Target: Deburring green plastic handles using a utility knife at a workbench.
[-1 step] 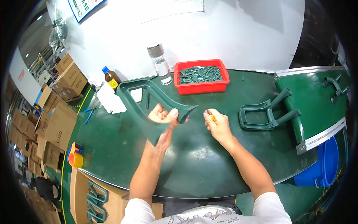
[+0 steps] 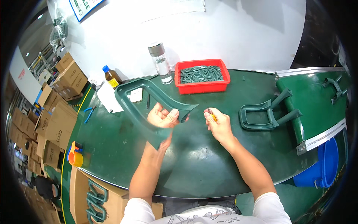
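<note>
My left hand is closed round one arm of a green U-shaped plastic frame. The frame is held tilted above the workbench, and its lower part is blurred. To its right, my right hand grips a small tool with an orange-yellow handle. Its working end is mostly hidden by the fingers, so I cannot tell its exact kind. A short gap separates that hand from the frame's pointed tip. A similar green frame lies on the bench farther right, its two arms reaching toward the conveyor.
Behind my hands stand a red bin of small green pieces, a glass water bottle and a brown bottle. Blue pliers and an orange cup lie left. A green conveyor belt and blue bucket are right.
The green frame has shifted very slightly in my left hand's grip. Both hands stay in nearly the same place.
</note>
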The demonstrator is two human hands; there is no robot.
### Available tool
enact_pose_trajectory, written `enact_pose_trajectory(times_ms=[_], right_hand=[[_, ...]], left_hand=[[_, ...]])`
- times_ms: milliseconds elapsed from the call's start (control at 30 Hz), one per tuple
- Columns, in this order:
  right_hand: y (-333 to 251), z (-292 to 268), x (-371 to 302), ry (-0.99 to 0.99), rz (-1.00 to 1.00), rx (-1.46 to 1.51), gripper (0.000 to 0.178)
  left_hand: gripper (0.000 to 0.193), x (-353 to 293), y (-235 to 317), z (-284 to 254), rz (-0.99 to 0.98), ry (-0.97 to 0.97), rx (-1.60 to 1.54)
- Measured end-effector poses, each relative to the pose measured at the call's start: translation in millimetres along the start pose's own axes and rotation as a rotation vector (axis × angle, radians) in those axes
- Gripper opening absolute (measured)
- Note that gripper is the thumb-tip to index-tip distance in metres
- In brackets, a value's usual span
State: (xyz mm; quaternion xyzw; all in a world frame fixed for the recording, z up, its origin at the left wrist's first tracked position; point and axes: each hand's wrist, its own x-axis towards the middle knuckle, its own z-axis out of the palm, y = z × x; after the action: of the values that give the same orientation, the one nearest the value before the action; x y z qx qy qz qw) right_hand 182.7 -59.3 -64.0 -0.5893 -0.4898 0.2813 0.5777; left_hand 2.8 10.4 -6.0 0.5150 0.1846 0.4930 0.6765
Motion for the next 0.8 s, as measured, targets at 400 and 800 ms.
enact_pose_trajectory(times_ms=[400, 800], right_hand=[[-67.8, -0.6, -24.0, 0.161, -0.585, -0.220, 0.020], [-64.7, -0.5, -22.1, 0.169, -0.552, -0.225, 0.019]], left_hand=[[0.044, -5.6, -1.6, 3.5, 0.225, 0.064, -0.096], [0.041, -8.8, 2.4, 12.2, 0.228, 0.019, -0.065]])
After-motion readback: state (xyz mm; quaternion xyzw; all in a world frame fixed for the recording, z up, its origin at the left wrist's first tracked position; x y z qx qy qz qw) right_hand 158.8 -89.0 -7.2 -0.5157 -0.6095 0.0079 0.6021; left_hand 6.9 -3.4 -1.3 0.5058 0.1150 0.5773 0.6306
